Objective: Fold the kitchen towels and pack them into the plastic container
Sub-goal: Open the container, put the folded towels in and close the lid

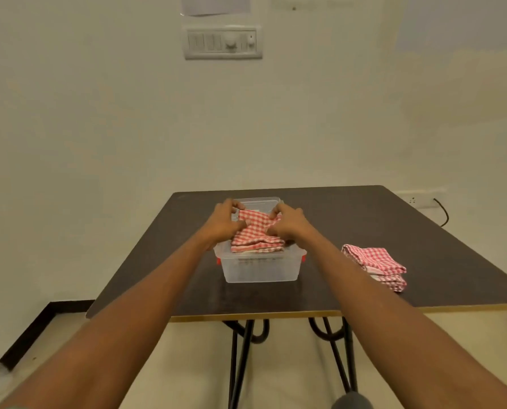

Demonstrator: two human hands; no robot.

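Note:
A clear plastic container (259,268) with red side clips stands in the middle of the dark table. A folded red-and-white checked towel (256,231) lies on top of it, bulging above the rim. My left hand (224,222) grips the towel's left side and my right hand (289,222) grips its right side, fingers curled into the cloth. More folded checked towels (377,265) sit in a small stack on the table to the right of the container.
The dark table (364,219) has a light front edge and black metal legs. Behind the container lies what looks like its clear lid (259,202). A wall with a switch panel (222,42) rises behind; a socket with a black cable (442,212) is at right.

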